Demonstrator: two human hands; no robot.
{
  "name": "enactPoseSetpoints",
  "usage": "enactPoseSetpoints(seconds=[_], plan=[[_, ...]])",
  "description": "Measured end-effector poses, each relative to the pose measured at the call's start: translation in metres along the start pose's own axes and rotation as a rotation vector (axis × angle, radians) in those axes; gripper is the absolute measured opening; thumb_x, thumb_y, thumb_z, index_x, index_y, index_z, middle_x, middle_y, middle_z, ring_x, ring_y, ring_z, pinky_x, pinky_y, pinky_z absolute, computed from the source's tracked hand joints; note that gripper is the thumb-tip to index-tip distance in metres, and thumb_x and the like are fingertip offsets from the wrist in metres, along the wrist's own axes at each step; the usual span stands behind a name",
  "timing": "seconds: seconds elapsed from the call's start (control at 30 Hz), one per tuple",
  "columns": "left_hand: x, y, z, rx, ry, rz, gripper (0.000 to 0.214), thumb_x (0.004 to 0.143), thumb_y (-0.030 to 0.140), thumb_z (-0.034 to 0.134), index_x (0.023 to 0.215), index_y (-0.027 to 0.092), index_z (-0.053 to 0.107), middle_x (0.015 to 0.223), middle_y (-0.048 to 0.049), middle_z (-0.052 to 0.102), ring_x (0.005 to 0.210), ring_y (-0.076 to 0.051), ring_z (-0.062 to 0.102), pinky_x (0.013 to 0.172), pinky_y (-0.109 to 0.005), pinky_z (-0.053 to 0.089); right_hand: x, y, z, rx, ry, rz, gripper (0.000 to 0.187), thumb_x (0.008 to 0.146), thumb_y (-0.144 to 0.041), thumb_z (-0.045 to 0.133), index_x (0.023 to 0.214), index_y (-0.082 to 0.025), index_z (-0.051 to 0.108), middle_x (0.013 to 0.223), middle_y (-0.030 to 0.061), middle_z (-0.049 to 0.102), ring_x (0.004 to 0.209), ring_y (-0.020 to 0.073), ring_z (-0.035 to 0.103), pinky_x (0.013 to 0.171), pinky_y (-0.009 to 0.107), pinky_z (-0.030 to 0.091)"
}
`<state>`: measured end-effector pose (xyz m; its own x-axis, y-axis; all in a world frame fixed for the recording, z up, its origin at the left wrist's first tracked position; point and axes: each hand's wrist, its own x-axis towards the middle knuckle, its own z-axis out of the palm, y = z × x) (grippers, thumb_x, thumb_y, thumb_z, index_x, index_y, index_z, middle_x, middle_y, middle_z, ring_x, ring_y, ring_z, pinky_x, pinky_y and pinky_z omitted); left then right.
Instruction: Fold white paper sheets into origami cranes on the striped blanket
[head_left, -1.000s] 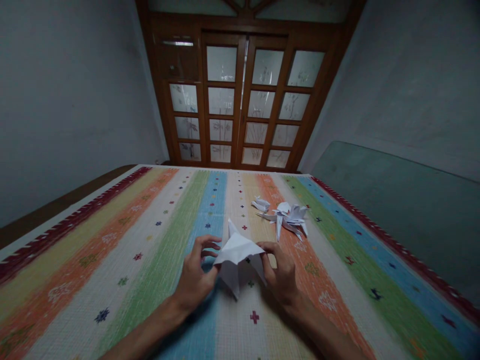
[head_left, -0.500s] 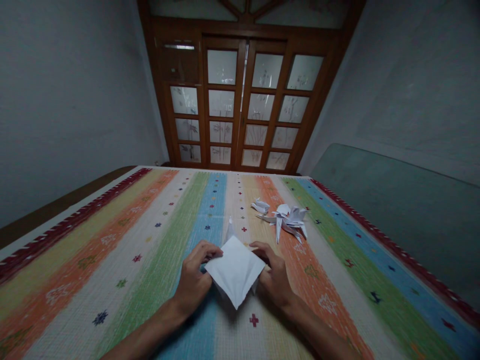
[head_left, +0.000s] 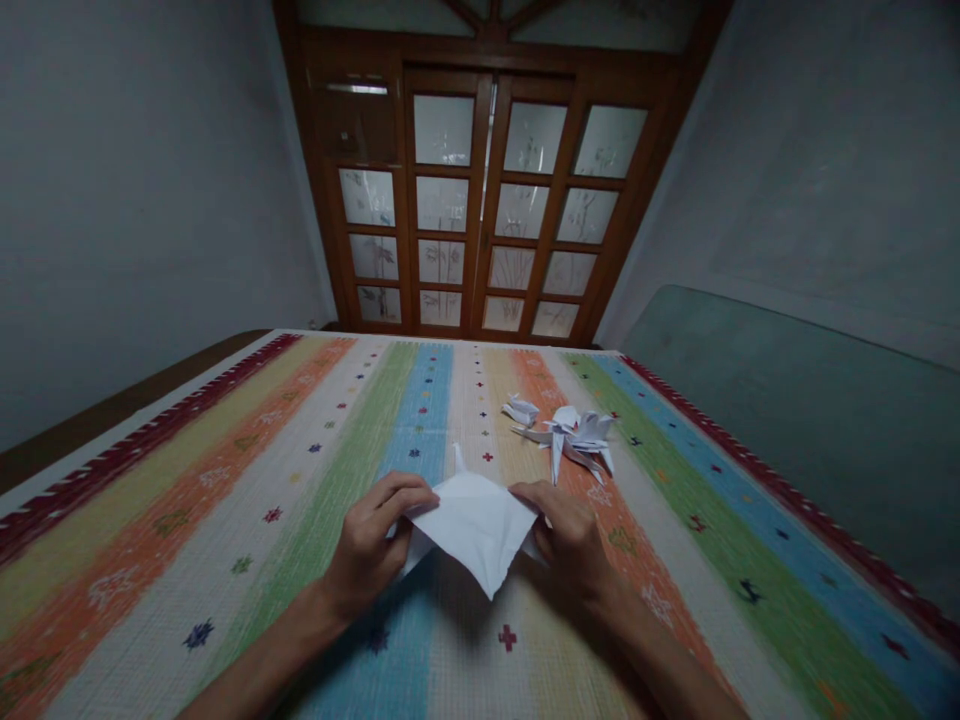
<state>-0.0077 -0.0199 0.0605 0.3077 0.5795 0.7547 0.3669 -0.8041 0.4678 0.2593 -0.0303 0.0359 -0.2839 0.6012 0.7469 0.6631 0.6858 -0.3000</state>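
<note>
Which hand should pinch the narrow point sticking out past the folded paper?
Left, probably: the left hand grips the folded white paper close beside the narrow point, while the right hand holds the opposite side, further from it.

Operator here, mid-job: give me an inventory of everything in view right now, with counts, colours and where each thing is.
folded paper piece: 1, white, held between both hands near the middle of the rug
paper figures: 2, white, on the rug beyond the hands, to the right
striped woven rug: 1, multicoloured stripes with small motifs, under everything
wooden double door: 1, brown frame with frosted patterned panes, straight ahead
walls: 2, grey, left and right
panel: 1, grey-green, along the right wall
wooden ledge: 1, brown, along the rug's left edge
left hand: 1, on the paper's left side
right hand: 1, on the paper's right side
</note>
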Motion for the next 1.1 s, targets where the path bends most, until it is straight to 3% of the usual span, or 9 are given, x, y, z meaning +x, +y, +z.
enactPoseSetpoints(seconds=[0.1,0.2,0.33,0.5,0.57,0.63,0.73,0.9,1.1], plan=[[-0.001,0.003,0.0,-0.005,0.009,0.02,0.036,0.083,-0.002,0.046,0.101,0.021,0.067,0.096,-0.0065,0.069,0.091,-0.018,0.068,0.079,-0.029,0.056,-0.001,-0.001,0.002,0.026,0.047,0.048,0.027,0.087,-0.006,0.046,0.1,-0.019,0.066,0.08,0.0065,0.073,0.07,0.0189,0.069,0.063,0.029,0.053],[-0.007,0.004,0.007,-0.025,0.034,-0.019,0.035,0.084,-0.001,0.048,0.102,0.022,0.066,0.097,-0.0071,0.068,0.093,-0.019,0.067,0.081,-0.031,0.057,-0.001,-0.009,0.009,0.135,0.103,0.209,0.018,0.087,-0.013,0.055,0.101,-0.019,0.065,0.079,0.0046,0.071,0.067,0.0179,0.067,0.061,0.027,0.052],[-0.017,0.005,0.019,-0.064,0.037,-0.039,0.033,0.084,0.002,0.05,0.105,0.023,0.066,0.098,-0.0076,0.068,0.094,-0.02,0.067,0.085,-0.035,0.057,-0.001,-0.021,0.019,0.353,0.056,0.374,0.021,0.082,-0.024,0.064,0.102,-0.019,0.065,0.077,0.0018,0.069,0.063,0.0167,0.064,0.057,0.025,0.051],[-0.023,0.012,0.016,-0.247,-0.237,0.033,0.043,0.088,0.03,0.059,0.131,0.022,0.058,0.124,-0.0164,0.065,0.115,-0.032,0.061,0.096,-0.048,0.051,-0.002,-0.023,0.024,0.594,0.032,0.559,0.018,0.082,-0.032,0.063,0.093,-0.018,0.068,0.088,0.0065,0.074,0.073,0.0207,0.068,0.062,0.027,0.054],[-0.022,0.014,0.014,-0.285,-0.246,0.008,0.039,0.093,0.037,0.053,0.128,0.023,0.061,0.125,-0.0158,0.066,0.116,-0.034,0.06,0.101,-0.052,0.047,-0.001,-0.021,0.026,0.64,0.059,0.635,0.02,0.079,-0.035,0.068,0.09,-0.018,0.069,0.086,0.007,0.074,0.072,0.0218,0.067,0.063,0.029,0.055],[-0.02,0.014,0.016,-0.276,-0.127,-0.103,0.028,0.096,0.032,0.05,0.118,0.023,0.066,0.118,-0.0133,0.068,0.112,-0.03,0.062,0.099,-0.049,0.047,0.0,-0.019,0.028,0.684,0.062,0.694,0.021,0.075,-0.035,0.072,0.087,-0.019,0.07,0.083,0.0067,0.074,0.071,0.0229,0.068,0.065,0.031,0.056],[-0.014,0.011,0.023,-0.347,0.016,-0.388,0.021,0.096,0.029,0.053,0.111,0.022,0.066,0.109,-0.0102,0.068,0.097,-0.023,0.065,0.085,-0.037,0.053,0.001,-0.018,0.03,0.78,0.027,0.765,0.02,0.073,-0.035,0.074,0.085,-0.019,0.07,0.081,0.0062,0.074,0.072,0.0229,0.068,0.066,0.031,0.055],[-0.007,0.006,0.032,-0.658,0.029,-0.72,0.03,0.093,0.039,0.057,0.114,0.019,0.064,0.097,-0.005,0.065,0.06,-0.011,0.058,0.062,-0.027,0.052,-0.003,-0.019,0.036,0.887,-0.032,0.805,0.023,0.075,-0.039,0.073,0.083,-0.018,0.071,0.083,0.0074,0.074,0.072,0.0226,0.067,0.067,0.032,0.055],[-0.006,0.001,0.035,-0.878,-0.012,-0.892,0.058,0.077,0.042,0.076,0.127,0.024,0.054,0.108,-0.0051,0.062,0.051,-0.005,0.052,0.04,-0.016,0.039,-0.004,-0.026,0.039,1.014,-0.12,0.927,0.027,0.072,-0.042,0.078,0.081,-0.017,0.071,0.08,0.0073,0.074,0.072,0.0233,0.068,0.069,0.034,0.055]])
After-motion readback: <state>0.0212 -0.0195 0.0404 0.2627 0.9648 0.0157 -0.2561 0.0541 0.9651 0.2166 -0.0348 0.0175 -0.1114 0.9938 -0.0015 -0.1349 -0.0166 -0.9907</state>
